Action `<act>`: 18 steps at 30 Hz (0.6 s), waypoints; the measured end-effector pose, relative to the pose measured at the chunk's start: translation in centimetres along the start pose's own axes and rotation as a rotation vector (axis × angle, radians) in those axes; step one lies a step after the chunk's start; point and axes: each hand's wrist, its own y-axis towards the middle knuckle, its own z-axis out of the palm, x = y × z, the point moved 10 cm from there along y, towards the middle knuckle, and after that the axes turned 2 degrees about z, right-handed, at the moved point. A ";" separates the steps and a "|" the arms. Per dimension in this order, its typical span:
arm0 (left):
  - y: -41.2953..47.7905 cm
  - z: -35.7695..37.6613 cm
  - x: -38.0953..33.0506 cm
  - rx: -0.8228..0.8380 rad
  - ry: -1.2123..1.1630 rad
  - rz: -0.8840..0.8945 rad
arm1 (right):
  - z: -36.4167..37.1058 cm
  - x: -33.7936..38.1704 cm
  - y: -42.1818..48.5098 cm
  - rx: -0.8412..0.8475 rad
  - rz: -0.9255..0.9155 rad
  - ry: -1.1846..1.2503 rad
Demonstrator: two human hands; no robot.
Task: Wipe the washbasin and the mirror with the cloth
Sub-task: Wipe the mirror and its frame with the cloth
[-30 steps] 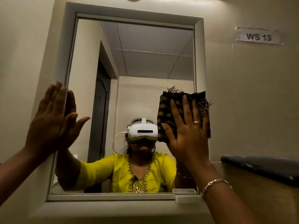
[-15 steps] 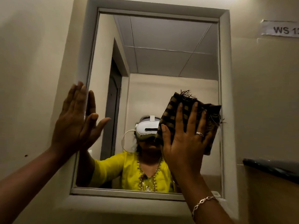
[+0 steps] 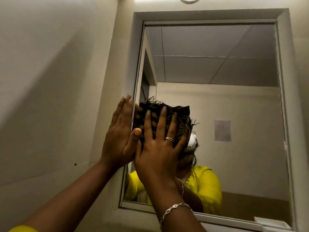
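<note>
Right hand: the right hand (image 3: 160, 148) lay flat with its fingers straight and spread wide, the palm and all the fingers pressing the cloth against the glass; nothing was curled round it.
Cloth: the cloth (image 3: 181, 114), dark brown and tan check with a frayed fringe, sat folded under the right hand's fingers, its fringe sticking out above the fingertips and its far corner showing past the little finger.
Mirror: the mirror (image 3: 217, 106) was under the cloth, which sat on the lower left part of the glass; most of the glass lay open above and to the right of the pressing hand.
Left hand: the left hand (image 3: 118, 131) was flat too, fingers straight and close together, just beside the right hand on its thumb side and resting on the frame's left edge; it held nothing.
Left thumb: its tip lay at the cloth's left edge, next to the right index finger; whether it touched the cloth could not be told.
Frame: the pale frame (image 3: 132, 56) ran up from behind the left fingertips.
Ring: a ring (image 3: 169, 139) sat on a finger of the pressing hand.
Bracelet: a chain bracelet (image 3: 173, 208) circled the wrist below that hand.
Reflection: a yellow garment (image 3: 207, 183) showed in the glass below and right of the pressing hand, and part of a white headset (image 3: 192, 139) peeked out just beside the little finger.
Wall: the beige wall (image 3: 50, 81) spread out to the left of the left hand.
</note>
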 end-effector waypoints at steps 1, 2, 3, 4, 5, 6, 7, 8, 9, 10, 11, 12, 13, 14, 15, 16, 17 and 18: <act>0.0 0.0 0.1 -0.004 -0.010 -0.005 | 0.1 0.5 0.1 0.002 -0.012 -0.006; 0.0 -0.1 0.2 -0.010 -0.022 -0.009 | 0.2 1.0 0.1 0.007 -0.027 -0.015; -0.1 -0.1 0.2 -0.020 -0.032 -0.011 | 0.2 1.2 0.1 0.013 -0.041 -0.023; -0.1 -0.1 0.3 -0.029 -0.037 -0.013 | 0.3 1.3 0.1 0.016 -0.056 -0.029; -0.1 -0.2 0.4 -0.038 -0.038 -0.018 | 0.2 1.3 0.1 0.015 -0.071 -0.028; -0.1 -0.2 0.4 -0.041 -0.033 -0.025 | 0.1 1.3 0.0 0.012 -0.090 -0.021; -0.1 -0.2 0.4 -0.043 -0.025 -0.032 | 0.0 1.3 -0.1 0.014 -0.114 -0.014; -0.1 -0.2 0.4 -0.042 -0.013 -0.034 | 0.0 1.3 -0.3 0.016 -0.142 -0.009; -0.1 -0.1 0.3 -0.039 0.000 -0.034 | 0.0 1.1 -0.5 0.021 -0.166 -0.006; -0.1 -0.1 0.2 -0.034 0.013 -0.036 | -0.1 0.9 -0.7 0.026 -0.187 -0.004; -0.1 -0.2 0.2 -0.029 0.027 -0.039 | -0.1 0.7 -0.9 0.030 -0.203 -0.003; -0.1 -0.2 0.1 -0.024 0.043 -0.041 | -0.1 0.3 -1.1 0.031 -0.213 -0.005; 0.0 -0.2 0.0 -0.021 0.062 -0.040 | -0.2 -0.1 -1.3 0.032 -0.222 -0.006; 0.1 -0.3 -0.2 -0.019 0.086 -0.036 | -0.3 -0.6 -1.5 0.037 -0.231 -0.007; 0.1 -0.3 -0.4 -0.016 0.110 -0.031 | -0.3 -1.1 -1.7 0.043 -0.237 -0.008; 0.1 -0.3 -0.6 -0.011 0.137 -0.028 | -0.4 -1.6 -1.9 0.047 -0.241 -0.007; 0.1 -0.2 -0.8 -0.003 0.165 -0.022 | -0.5 -2.3 -2.0 0.046 -0.244 -0.004; 0.1 0.0 -0.9 0.008 0.195 -0.012 | -0.7 -2.9 -2.2 0.044 -0.248 0.003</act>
